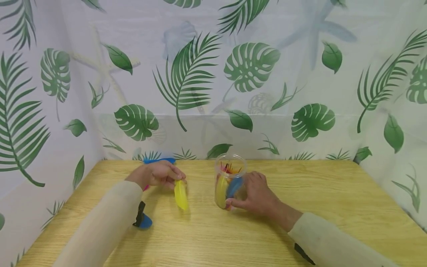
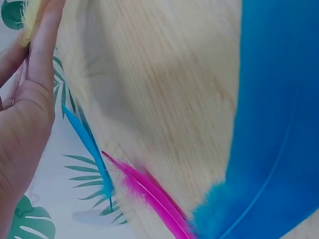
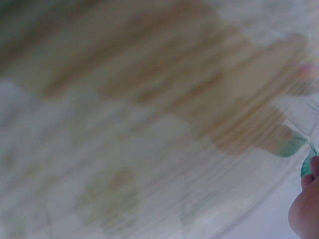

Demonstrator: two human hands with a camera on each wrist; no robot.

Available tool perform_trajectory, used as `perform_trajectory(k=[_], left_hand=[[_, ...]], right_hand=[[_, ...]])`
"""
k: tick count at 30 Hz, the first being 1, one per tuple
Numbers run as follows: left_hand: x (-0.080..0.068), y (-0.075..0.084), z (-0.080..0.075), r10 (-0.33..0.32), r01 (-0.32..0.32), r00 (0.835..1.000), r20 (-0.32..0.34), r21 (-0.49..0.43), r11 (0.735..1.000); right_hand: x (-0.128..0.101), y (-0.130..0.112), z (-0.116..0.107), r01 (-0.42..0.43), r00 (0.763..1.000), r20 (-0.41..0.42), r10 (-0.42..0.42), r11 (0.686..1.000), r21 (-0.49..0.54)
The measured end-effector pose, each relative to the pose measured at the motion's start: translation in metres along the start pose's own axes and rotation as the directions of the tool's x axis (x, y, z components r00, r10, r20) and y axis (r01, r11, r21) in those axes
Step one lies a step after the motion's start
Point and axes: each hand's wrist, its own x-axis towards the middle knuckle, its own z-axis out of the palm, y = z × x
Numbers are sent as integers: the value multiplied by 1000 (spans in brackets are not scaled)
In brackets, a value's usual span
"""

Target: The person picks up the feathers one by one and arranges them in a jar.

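My left hand point(image 1: 162, 173) pinches a yellow feather point(image 1: 181, 195) by its upper end, and the feather hangs down over the table left of the jar. In the left wrist view, part of that yellow feather shows between the fingers at the top left corner. A clear plastic jar point(image 1: 231, 176) stands upright on the table with its mouth uncovered. Several feathers stand inside it, among them a yellow one point(image 1: 221, 190) and a blue one point(image 1: 234, 186), quill tips up. My right hand point(image 1: 258, 191) grips the jar's right side, thumb at the front near the base.
Loose feathers lie on the wooden table point(image 1: 320, 196) to the left: a blue one point(image 1: 160, 160) at the back edge, a pink one point(image 2: 154, 196) and a large blue one point(image 2: 279, 124) under the left arm. A leaf-printed sheet point(image 1: 200, 122) hangs behind. The right wrist view is blurred.
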Motion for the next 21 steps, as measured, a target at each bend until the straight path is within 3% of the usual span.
perform_trajectory(k=[9,21], left_hand=[[2,9,0,62,-61,998,12,-36,997],[-6,43,10,194,-195,981,-19,-66,979]], right_hand=[[0,0,0,1,1000,4,-1,1000,1],[0,0,1,12,1000,-4,-12,1000,-9]])
